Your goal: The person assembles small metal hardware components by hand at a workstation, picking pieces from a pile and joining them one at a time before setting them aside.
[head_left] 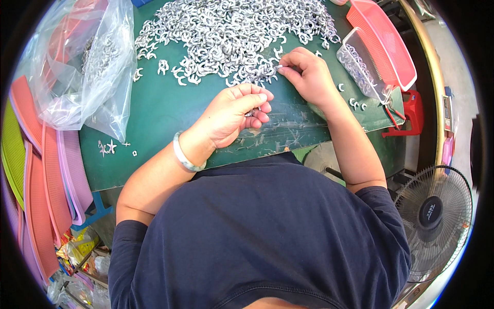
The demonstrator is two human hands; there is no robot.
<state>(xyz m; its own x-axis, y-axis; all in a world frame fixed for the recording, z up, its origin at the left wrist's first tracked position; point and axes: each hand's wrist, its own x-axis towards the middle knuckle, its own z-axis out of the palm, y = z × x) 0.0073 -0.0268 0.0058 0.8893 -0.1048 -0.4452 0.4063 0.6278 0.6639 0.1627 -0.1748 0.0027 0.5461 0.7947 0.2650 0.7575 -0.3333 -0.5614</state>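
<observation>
Hands (pixel 239 109) beside heaped silvery crescents (pixel 226 38)

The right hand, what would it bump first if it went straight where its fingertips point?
Pointing left, the right hand would probably meet the pile of curved silvery pieces first, but the hand's height is hard to tell.

A navy short-sleeved T-shirt (pixel 278 226) is worn with a pale, green-mottled bangle (pixel 179 154).

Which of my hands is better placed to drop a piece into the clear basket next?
Probably your right hand: it's nearer the clear basket, and it pinches a small piece. Your left hand is farther away, curled around something small.
</observation>
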